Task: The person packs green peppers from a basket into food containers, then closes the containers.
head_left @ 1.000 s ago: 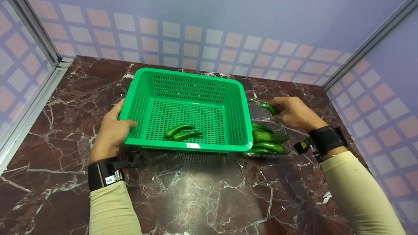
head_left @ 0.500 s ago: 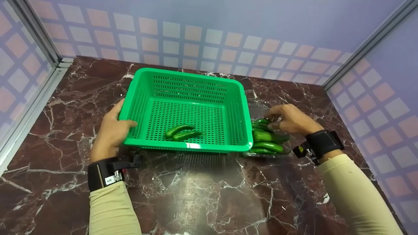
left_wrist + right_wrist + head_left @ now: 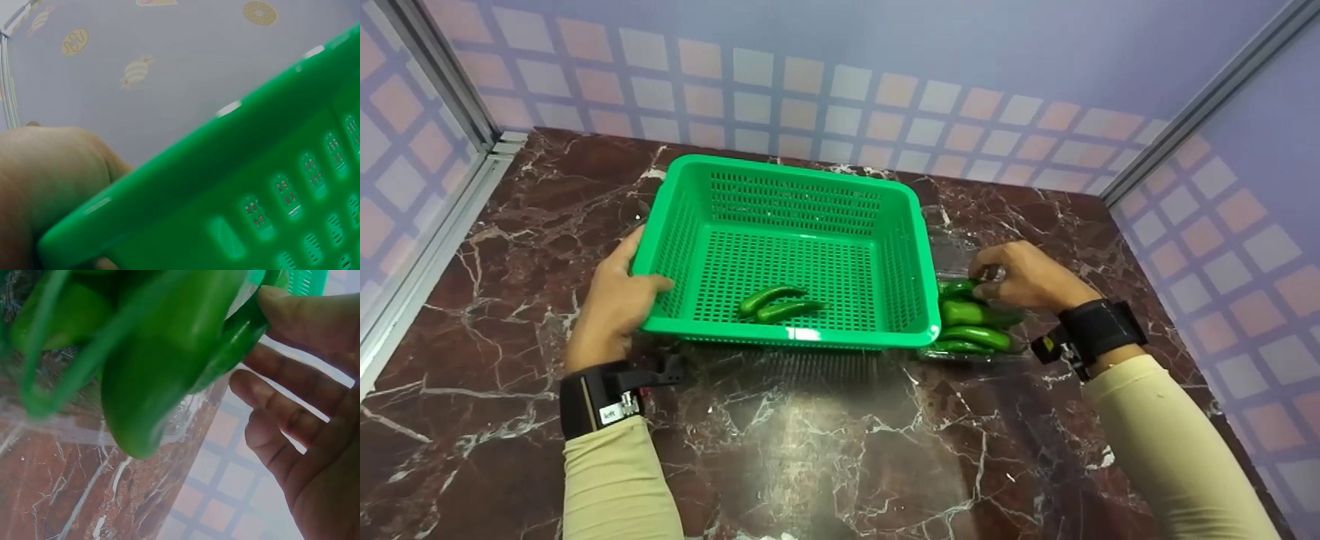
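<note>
My left hand (image 3: 619,296) grips the left rim of a green plastic basket (image 3: 926,247), thumb over the rim and fingers outside. In the left wrist view, the hand (image 3: 50,185) holds the basket's rim (image 3: 214,146). Two green peppers (image 3: 780,304) lie inside, near the front wall. Right of the basket, my right hand (image 3: 1020,277) is over a pile of green peppers (image 3: 979,337) in clear plastic packaging. In the right wrist view, thumb and fingers (image 3: 306,318) pinch a slim dark green pepper (image 3: 236,340) beside a larger pepper (image 3: 169,354); its far end is hidden.
The basket stands tilted towards me on a dark red marbled table (image 3: 840,450). Patterned wall panels (image 3: 870,97) close in the back and both sides. The clear packaging (image 3: 956,255) extends behind the pile, between basket and right hand.
My right hand has moved down towards me, bringing a green pepper from behind the pile to the pile's back edge. My left hand and the basket have stayed in place.
</note>
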`<state>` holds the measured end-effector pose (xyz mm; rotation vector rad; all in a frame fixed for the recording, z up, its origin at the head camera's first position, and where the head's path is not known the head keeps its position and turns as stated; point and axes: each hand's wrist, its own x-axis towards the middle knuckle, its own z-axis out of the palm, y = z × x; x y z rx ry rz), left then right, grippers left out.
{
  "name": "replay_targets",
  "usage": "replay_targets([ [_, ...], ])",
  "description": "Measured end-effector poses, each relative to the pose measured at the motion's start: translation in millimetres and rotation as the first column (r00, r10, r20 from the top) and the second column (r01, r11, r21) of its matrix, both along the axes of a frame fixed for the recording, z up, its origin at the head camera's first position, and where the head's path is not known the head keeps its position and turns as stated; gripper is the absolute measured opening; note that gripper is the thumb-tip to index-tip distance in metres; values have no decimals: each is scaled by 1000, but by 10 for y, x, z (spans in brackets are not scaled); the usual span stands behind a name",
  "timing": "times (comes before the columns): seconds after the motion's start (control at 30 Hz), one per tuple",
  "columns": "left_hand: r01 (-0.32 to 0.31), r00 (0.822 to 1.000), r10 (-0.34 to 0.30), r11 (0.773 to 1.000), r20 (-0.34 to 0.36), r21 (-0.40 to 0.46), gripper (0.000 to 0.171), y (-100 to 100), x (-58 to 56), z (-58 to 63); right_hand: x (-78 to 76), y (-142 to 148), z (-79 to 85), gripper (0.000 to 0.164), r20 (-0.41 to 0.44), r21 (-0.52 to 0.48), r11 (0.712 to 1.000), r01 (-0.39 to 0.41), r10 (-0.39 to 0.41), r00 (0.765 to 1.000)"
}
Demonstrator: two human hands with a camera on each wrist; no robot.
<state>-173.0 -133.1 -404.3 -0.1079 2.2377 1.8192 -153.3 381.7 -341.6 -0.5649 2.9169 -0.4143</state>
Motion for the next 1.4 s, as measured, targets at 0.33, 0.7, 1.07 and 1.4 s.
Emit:
replay_targets([
  [0.33,-1,1000,1,1000,10,-3,96,-6,-2,11,-23,-123,0,19,-40,18,1000,-21,21,999],
  [0.7,5,1000,-6,1000,14,7,95,7,-4,22,-36,-147,-27,22,-38,39,998,-53,55,998],
  [1.07,-6,1000,6,1000,16,3,95,-43,0,13,-87,-165,-47,14,-35,9,997,-72,72,997],
  [1.4,-27,1000,27,999,12,24,96,2,20,23,-219,-816,320,13,-92,-60,994,-95,89,992],
])
